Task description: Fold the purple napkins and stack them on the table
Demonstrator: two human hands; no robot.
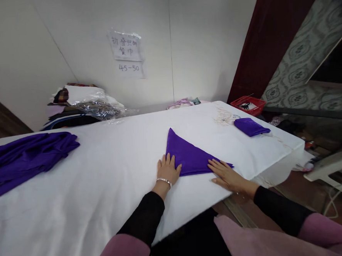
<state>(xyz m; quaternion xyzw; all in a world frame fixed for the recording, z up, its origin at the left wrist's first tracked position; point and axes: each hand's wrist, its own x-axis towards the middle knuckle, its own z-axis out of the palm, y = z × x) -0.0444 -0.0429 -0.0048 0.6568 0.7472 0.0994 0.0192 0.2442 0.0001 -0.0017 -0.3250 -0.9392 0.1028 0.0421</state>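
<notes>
Purple folded cloth (190, 156) lies on white tabletop (117, 158), triangular: one tip points away, another right; long axis slants far-left to near-right. Left hand (168, 170), right hand (226, 175) press flat, fingers slightly spread, gripping nothing.

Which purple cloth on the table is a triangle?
The middle cloth, touched by the left hand and right hand. The left pile is loose and rumpled; the right bundle is a compact packet.

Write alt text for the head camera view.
A person's left hand and right hand rest on the near corners of a purple cloth triangle on a white-covered table. Crumpled purple fabric lies at left; a folded purple cloth and red basket sit at right.
</notes>
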